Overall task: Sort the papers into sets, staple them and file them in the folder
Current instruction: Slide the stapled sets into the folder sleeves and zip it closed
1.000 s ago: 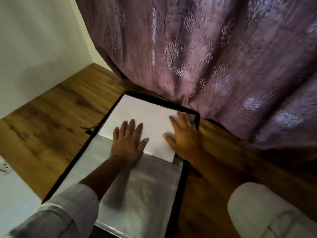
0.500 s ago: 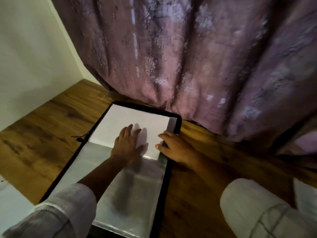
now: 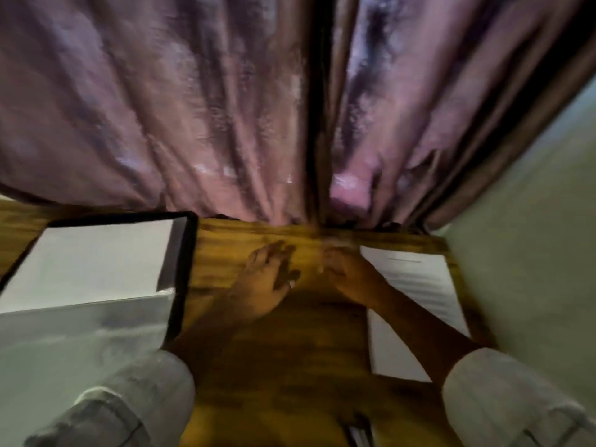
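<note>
At the far left the open folder (image 3: 190, 253) with its black edge lies flat on the wooden floor (image 3: 274, 350), and a white sheet (image 3: 93, 262) sits in its far half, with the clear plastic sleeve (image 3: 80, 333) covering the near half. A second ago both hands were pressed on that sheet inside the folder; now neither touches it, and the folder has slid to the left side of the view as the head has turned right. Right of the folder, over bare floor, the left hand (image 3: 264, 282) hovers or rests palm down with its fingers spread and nothing in it; the blur hides whether it touches the wood. Just beside it, the right hand (image 3: 348, 275) is also palm down, fingers loosely apart and empty, its outer edge at the left border of a stack of printed papers (image 3: 416, 291) that has come into view on the floor at the right. The right forearm crosses over the near part of that stack. Whether the right fingertips touch the papers cannot be told through the motion blur. Pale sleeves (image 3: 503, 401) show at both near corners. The purple curtain (image 3: 193, 108) hangs across the far side, and a pale wall (image 3: 532, 237) now stands at the right.
</note>
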